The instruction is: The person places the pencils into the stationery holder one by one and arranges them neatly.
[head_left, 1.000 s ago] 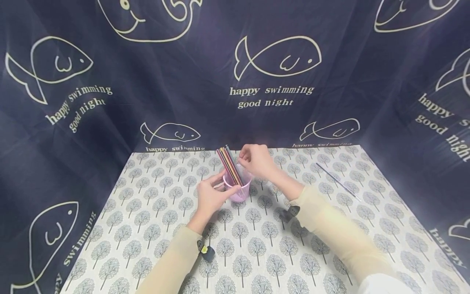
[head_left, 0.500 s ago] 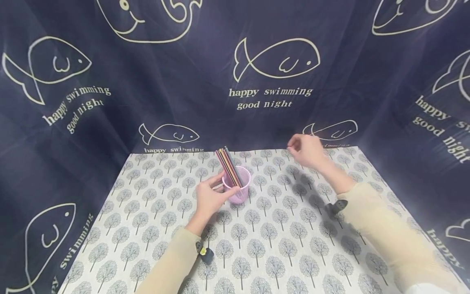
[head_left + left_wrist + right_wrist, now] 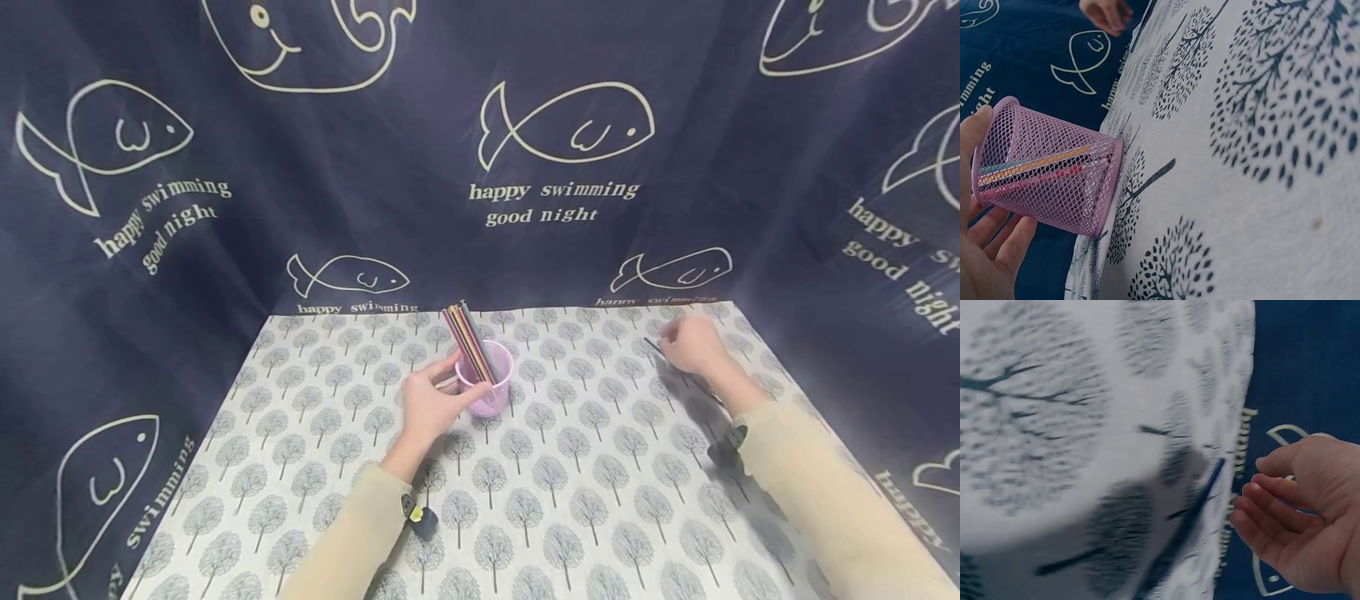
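A pink mesh pencil cup [image 3: 491, 402] stands upright on the cloth-covered table, with several coloured pencils [image 3: 470, 343] leaning to the left in it. My left hand [image 3: 431, 404] holds the cup by its side, thumb at the rim and fingers round the far side, as the left wrist view also shows. At the right of the table a single dark pencil [image 3: 1188, 515] lies on the cloth. Over it hovers my right hand [image 3: 692, 343], fingers loosely bent and apart from the pencil in the right wrist view. In the head view that hand hides part of the pencil.
A white cloth with tree prints [image 3: 525, 500] covers the table. Dark blue curtains [image 3: 420, 167] with fish drawings rise behind the back edge and along both sides. Shadows of the right arm fall on the cloth.
My right hand has left the cup and moved right, then come down over the lone pencil. The left hand still holds the cup in the same place.
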